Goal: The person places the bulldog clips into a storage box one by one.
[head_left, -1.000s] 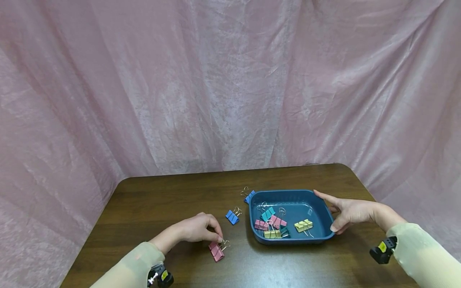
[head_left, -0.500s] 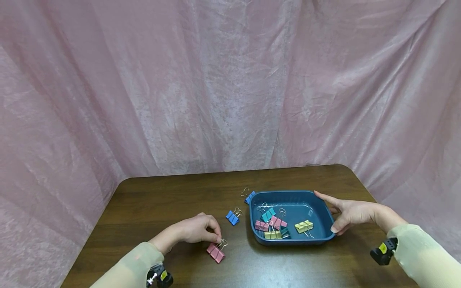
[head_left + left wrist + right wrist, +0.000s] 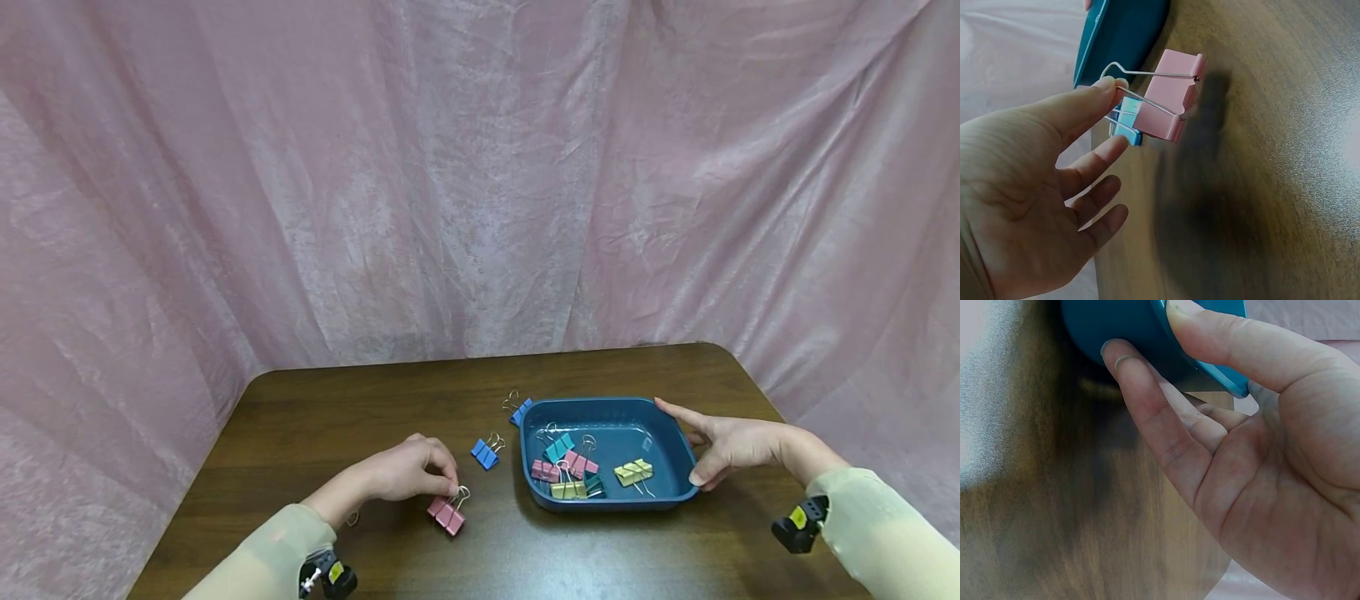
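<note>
Thumb and index finger of my left hand (image 3: 408, 472) pinch a pink binder clip (image 3: 447, 515) by its wire handles, just above the table. In the left wrist view the clip (image 3: 1169, 94) points away from the fingertips, while the other fingers are spread loosely. At the right end of a dark blue tray (image 3: 607, 503), my right hand (image 3: 731, 446) grips the wall. Its thumb lies on the rim and other fingers touch the outside, as the right wrist view shows. Inside the tray lie several binder clips, among them a yellow one (image 3: 633, 472) and a teal one (image 3: 558, 447).
A blue binder clip (image 3: 485, 453) lies on the wooden table (image 3: 360, 400) left of the tray. Another blue clip (image 3: 521, 412) is close by the tray's far left corner. A wire loop (image 3: 352, 518) shows beside my left wrist; the rest of it is hidden.
My left hand has risen slightly and moved a little left with the pink binder clip, which has lifted. A wire loop has come into view by the left wrist. My right hand stays put.
</note>
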The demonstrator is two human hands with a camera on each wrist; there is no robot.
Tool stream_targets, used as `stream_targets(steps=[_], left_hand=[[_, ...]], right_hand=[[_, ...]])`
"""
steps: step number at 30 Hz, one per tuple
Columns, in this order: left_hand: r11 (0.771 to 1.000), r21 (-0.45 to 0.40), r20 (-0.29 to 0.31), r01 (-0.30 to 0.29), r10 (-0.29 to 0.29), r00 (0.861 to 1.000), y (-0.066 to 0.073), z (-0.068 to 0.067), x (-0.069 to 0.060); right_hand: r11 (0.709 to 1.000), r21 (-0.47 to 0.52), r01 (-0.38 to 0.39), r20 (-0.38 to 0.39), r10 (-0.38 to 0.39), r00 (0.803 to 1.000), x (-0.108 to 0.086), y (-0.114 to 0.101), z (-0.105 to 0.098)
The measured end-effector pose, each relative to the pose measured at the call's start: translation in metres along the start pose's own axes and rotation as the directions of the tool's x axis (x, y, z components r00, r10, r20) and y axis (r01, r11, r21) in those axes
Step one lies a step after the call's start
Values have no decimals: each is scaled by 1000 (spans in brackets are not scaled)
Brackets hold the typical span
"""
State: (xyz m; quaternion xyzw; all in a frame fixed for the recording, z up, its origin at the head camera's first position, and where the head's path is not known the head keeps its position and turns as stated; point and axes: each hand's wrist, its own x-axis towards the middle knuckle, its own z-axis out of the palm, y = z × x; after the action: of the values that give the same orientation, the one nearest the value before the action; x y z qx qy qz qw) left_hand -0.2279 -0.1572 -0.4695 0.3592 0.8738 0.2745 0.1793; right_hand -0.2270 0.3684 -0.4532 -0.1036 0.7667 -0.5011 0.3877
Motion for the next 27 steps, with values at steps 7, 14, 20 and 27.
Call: stream_targets(steps=[7,14,20,27], left_hand=[[1000,9,-46,-25,26,999,0,-4,0],[999,10,-61,-35,36,998,-1,-7,-2],[1000,2,-82,-29,30,996,3,-10,-4],[1000,-14,-133,9,-11,991,7,-14,-6]], right_hand=[[1000,11,-2,-2,2,1000,0,-1,0],[1000,1,1,0,-1,1000,0,0,-1],[1000,2,-3,-3,3,1000,0,-1,0],[1000,4,9,12,-9,1000,0,-1,-1]])
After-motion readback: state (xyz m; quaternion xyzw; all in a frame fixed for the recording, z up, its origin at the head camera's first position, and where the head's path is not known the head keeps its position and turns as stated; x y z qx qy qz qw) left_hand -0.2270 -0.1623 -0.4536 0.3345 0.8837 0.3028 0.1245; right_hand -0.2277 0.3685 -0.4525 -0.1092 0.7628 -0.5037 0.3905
